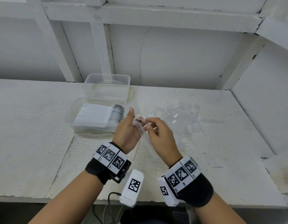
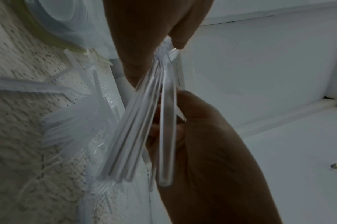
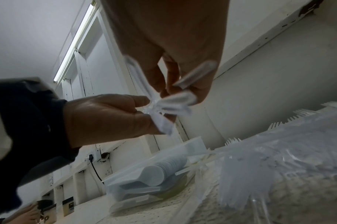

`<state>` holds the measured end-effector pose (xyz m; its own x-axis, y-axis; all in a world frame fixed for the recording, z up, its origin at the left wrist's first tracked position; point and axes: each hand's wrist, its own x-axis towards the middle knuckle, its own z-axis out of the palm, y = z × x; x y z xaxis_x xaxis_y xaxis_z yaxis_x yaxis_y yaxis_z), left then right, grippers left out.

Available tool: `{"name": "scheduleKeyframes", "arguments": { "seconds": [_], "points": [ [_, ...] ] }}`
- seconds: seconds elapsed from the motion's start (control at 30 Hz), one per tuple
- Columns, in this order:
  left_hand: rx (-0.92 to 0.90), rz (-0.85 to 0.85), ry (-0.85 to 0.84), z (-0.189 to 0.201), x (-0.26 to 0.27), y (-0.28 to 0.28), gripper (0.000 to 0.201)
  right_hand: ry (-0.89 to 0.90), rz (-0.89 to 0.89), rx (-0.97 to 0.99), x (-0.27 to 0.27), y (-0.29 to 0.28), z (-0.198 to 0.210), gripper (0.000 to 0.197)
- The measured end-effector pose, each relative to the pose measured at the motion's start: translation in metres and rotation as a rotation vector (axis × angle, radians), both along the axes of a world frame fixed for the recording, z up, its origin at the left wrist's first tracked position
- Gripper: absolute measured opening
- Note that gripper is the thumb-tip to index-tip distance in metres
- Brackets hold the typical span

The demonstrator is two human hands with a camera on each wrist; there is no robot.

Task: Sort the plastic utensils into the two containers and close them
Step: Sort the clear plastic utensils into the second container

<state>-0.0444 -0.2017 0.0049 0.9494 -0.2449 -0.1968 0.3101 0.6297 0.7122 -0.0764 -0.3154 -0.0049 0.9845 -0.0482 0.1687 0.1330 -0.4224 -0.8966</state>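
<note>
My left hand (image 1: 132,122) grips a small bundle of clear plastic forks (image 1: 140,126) above the table, tines pointing away, handles fanning down toward me. The fingers of my right hand (image 1: 149,125) pinch the same bundle near the necks. In the left wrist view the fork handles (image 2: 137,128) spread between both hands. A pile of loose clear forks (image 1: 180,117) lies on the table to the right. The near container (image 1: 70,115) is open and holds a packed row of white spoons (image 1: 99,115). Behind it stands a taller clear container (image 1: 107,78), open, its contents hard to make out.
The white table (image 1: 35,126) has a rough, cracked top and a front edge close to my wrists. White panelled walls close off the back and the right side. In the right wrist view the spoon container (image 3: 125,186) sits left of the fork pile (image 3: 278,154).
</note>
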Motion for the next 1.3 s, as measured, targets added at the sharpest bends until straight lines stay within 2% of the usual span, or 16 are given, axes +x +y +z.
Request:
{"name": "scheduleKeyframes", "arguments": {
  "seconds": [0.13, 0.3, 0.47, 0.63, 0.8, 0.87, 0.97, 1.03, 1.17, 1.3],
  "points": [
    [0.045, 0.041, 0.06, -0.004, 0.002, 0.001, 0.032, 0.047, 0.065, 0.031, -0.003, 0.001, 0.003, 0.021],
    [0.063, 0.053, 0.082, -0.004, 0.004, -0.001, 0.026, 0.013, 0.092, -0.01, -0.003, 0.005, 0.001, 0.024],
    [-0.01, 0.119, 0.077, 0.002, 0.007, -0.003, 0.03, -0.139, 0.08, -0.208, 0.002, 0.006, -0.004, 0.029],
    [0.014, 0.14, 0.065, 0.006, 0.01, -0.004, 0.039, -0.004, 0.227, -0.166, 0.005, 0.006, 0.003, 0.037],
    [0.07, 0.107, 0.088, 0.004, 0.019, -0.001, 0.03, 0.049, 0.29, -0.196, 0.012, 0.006, 0.003, 0.038],
    [0.157, 0.088, 0.077, 0.005, 0.022, 0.002, 0.034, 0.027, 0.296, -0.187, 0.017, 0.005, 0.006, 0.039],
    [0.224, 0.033, 0.054, 0.009, 0.027, 0.008, 0.056, 0.001, 0.304, -0.183, 0.026, 0.004, 0.011, 0.038],
    [0.289, -0.023, 0.034, 0.011, 0.031, 0.013, 0.062, 0.006, 0.308, -0.204, 0.032, 0.003, 0.014, 0.04],
    [0.372, -0.043, -0.021, 0.019, 0.041, 0.028, 0.038, 0.007, 0.315, -0.214, 0.045, -0.002, 0.019, 0.041],
    [0.341, 0.001, -0.074, 0.03, 0.054, 0.046, 0.017, 0.014, 0.378, -0.203, 0.055, -0.001, 0.024, 0.039]
  ]
}}
